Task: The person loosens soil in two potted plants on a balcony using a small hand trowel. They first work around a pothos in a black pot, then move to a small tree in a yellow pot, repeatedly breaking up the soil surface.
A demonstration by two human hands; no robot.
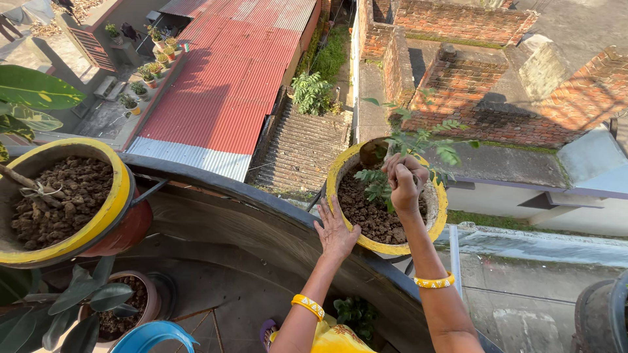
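right of the frame's centre, my right hand (404, 183) has its fingers curled tight around the small plant's (418, 147) stem over the soil. my left hand (335, 233) lies with fingers spread flat against the yellow pot's (340, 171) rim just below it.

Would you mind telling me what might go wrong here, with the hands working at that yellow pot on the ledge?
1. The yellow-rimmed pot sits in a bracket at the parapet, over roofs and ground far below; a hard push from the left hand on its rim might unseat it.
2. The right hand, closed around a tool in the small leafy plant, could snap thin stems.
3. Loose soil clods may spill over the edge.
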